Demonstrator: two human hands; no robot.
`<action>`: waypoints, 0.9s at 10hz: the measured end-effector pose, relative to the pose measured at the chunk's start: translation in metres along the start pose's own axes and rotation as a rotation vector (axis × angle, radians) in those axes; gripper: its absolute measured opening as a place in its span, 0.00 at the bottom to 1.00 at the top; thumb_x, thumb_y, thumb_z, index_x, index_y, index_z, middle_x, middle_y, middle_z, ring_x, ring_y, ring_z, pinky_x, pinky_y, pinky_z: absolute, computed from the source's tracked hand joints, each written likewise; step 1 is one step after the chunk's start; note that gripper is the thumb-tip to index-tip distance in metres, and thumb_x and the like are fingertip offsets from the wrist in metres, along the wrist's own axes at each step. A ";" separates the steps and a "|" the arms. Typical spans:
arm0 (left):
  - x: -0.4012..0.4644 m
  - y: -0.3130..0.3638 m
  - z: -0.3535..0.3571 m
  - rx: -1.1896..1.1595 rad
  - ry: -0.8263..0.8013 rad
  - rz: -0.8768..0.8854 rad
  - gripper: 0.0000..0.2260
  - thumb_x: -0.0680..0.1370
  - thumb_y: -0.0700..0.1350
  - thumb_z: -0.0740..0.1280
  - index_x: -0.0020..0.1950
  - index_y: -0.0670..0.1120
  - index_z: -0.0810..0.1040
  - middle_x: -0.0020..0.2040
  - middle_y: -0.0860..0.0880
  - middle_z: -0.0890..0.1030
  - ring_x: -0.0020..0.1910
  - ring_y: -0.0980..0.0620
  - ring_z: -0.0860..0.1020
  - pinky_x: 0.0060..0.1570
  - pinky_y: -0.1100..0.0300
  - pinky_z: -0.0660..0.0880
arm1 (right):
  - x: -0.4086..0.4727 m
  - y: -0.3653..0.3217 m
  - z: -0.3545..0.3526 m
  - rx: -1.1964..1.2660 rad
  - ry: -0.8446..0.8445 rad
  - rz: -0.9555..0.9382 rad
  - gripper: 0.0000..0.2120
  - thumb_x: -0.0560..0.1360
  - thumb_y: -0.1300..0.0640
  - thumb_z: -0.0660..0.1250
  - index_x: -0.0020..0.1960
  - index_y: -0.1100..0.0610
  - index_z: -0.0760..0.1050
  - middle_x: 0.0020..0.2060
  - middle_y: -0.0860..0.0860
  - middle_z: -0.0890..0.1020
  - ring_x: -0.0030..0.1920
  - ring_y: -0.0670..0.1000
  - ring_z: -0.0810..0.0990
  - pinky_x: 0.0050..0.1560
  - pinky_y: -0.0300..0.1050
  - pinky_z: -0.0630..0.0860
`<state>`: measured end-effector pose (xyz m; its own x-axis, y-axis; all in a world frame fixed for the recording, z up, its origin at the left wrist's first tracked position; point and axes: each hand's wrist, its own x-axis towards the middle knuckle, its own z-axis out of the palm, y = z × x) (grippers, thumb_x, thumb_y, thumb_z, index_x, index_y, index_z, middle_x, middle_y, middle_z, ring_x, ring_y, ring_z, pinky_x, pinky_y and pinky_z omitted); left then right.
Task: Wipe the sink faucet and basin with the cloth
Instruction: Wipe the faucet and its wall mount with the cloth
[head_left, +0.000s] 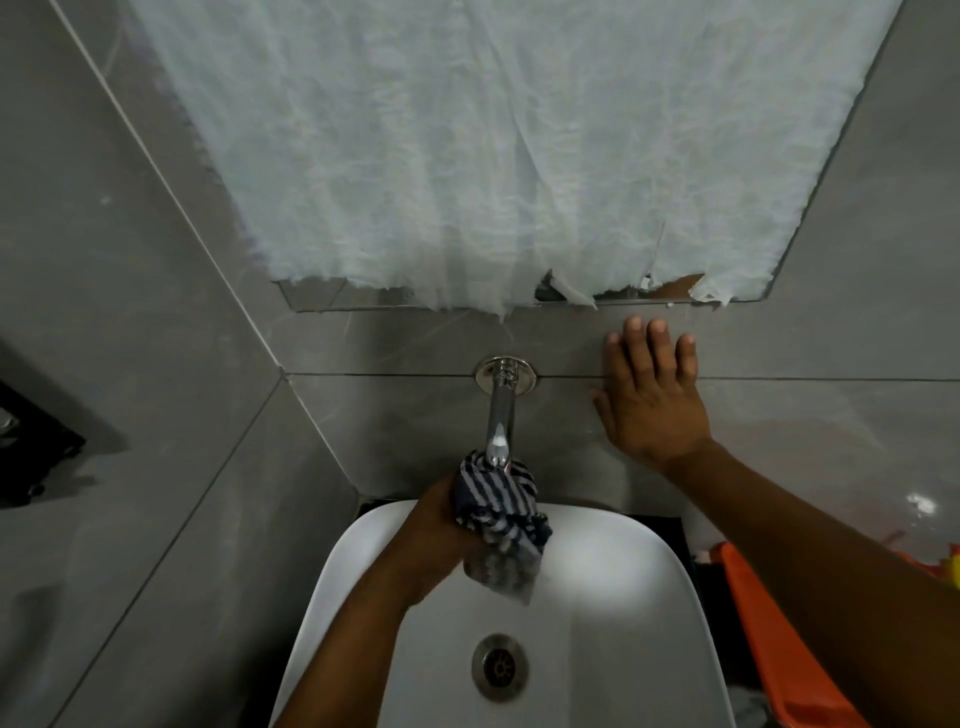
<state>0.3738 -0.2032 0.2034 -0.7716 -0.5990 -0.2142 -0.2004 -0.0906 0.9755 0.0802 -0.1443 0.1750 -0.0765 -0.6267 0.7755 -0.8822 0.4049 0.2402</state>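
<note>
A chrome faucet sticks out of the grey tiled wall above a white basin with a metal drain. My left hand grips a dark blue and white striped cloth, bunched around the faucet's outer end; the tip is hidden by the cloth. My right hand lies flat on the wall tiles to the right of the faucet, fingers spread, holding nothing.
A mirror covered with torn white paper hangs above the faucet. An orange plastic object lies to the right of the basin. A dark fixture is on the left wall.
</note>
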 end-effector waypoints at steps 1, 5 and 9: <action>0.002 -0.002 0.025 0.311 0.281 0.048 0.15 0.69 0.43 0.75 0.51 0.55 0.76 0.54 0.48 0.85 0.53 0.50 0.83 0.56 0.54 0.80 | 0.001 0.001 -0.001 -0.009 0.002 -0.007 0.40 0.78 0.43 0.61 0.78 0.59 0.43 0.78 0.53 0.30 0.78 0.55 0.30 0.77 0.58 0.35; 0.024 0.045 0.021 0.052 0.164 -0.312 0.15 0.72 0.43 0.76 0.56 0.44 0.76 0.50 0.52 0.79 0.51 0.51 0.78 0.57 0.57 0.75 | 0.000 -0.002 0.001 -0.010 -0.002 -0.006 0.39 0.77 0.43 0.61 0.78 0.59 0.45 0.78 0.54 0.32 0.78 0.56 0.31 0.77 0.59 0.37; 0.111 0.092 0.014 -0.307 0.104 -0.455 0.05 0.73 0.41 0.72 0.40 0.40 0.84 0.31 0.45 0.86 0.28 0.48 0.84 0.32 0.58 0.82 | 0.000 0.003 0.013 -0.020 0.067 -0.015 0.39 0.76 0.42 0.62 0.78 0.58 0.49 0.80 0.54 0.36 0.80 0.56 0.36 0.78 0.59 0.37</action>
<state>0.2612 -0.2670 0.2688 -0.5817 -0.5189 -0.6264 -0.3026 -0.5768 0.7588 0.0718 -0.1519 0.1680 -0.0319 -0.5870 0.8089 -0.8735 0.4097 0.2628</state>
